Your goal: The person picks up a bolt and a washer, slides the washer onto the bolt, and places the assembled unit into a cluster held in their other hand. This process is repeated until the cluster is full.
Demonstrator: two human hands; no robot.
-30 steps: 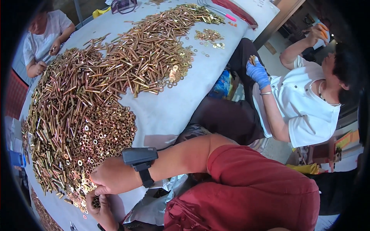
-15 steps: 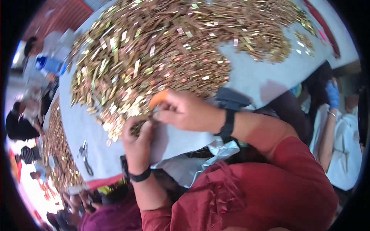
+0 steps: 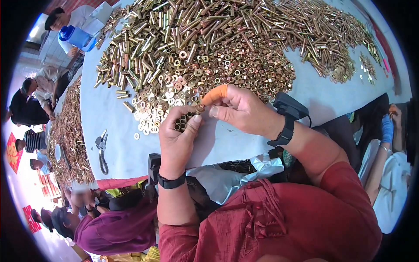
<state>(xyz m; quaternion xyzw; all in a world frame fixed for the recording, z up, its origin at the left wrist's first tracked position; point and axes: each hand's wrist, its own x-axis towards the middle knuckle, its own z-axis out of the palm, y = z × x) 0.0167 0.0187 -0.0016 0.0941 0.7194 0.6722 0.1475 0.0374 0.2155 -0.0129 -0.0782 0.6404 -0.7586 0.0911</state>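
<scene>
My left hand (image 3: 175, 142) is closed around a bundle of several short brass-coloured metal tubes (image 3: 183, 121), their open ends facing up. My right hand (image 3: 251, 114) wears an orange finger cover (image 3: 215, 94) on its index finger. Its fingertips pinch at a small ring-shaped metal piece (image 3: 200, 108), right at my left thumb; whether this is a nut or a washer I cannot tell. Just beyond the hands lie loose flat washers (image 3: 150, 107) and, to their right, a heap of nuts (image 3: 257, 61).
A large heap of metal tubes (image 3: 187, 26) covers the far side of the pale tabletop (image 3: 120, 153). Pliers (image 3: 102, 150) lie at the left. A blue jug (image 3: 78, 37) is at the far left, near other people. Another person's blue-covered hand (image 3: 386, 129) is at the right.
The view has shifted, so hands and table sit farther right and the picture is sharper. My right fingertips still meet my left thumb, and the tube ends in my left hand now show clearly.
</scene>
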